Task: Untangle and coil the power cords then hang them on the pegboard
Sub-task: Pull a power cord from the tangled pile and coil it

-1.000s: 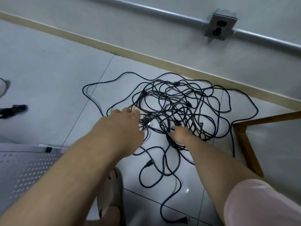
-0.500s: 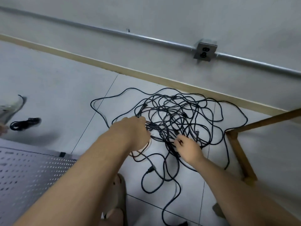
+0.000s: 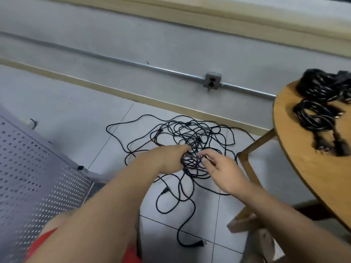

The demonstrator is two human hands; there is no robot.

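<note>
Cords [image 3: 201, 130] lie tangled on the floor [image 3: 57, 103] between the pegboard [image 3: 28, 168] at left and the counter [image 3: 303, 177] at right; left hand [image 3: 167, 158] grips a gathered bunch, right hand [image 3: 222, 171] pinches a strand beside it; recommended: feed the near plug [image 3: 201, 243] out slackly, never tugging knots tight.
</note>
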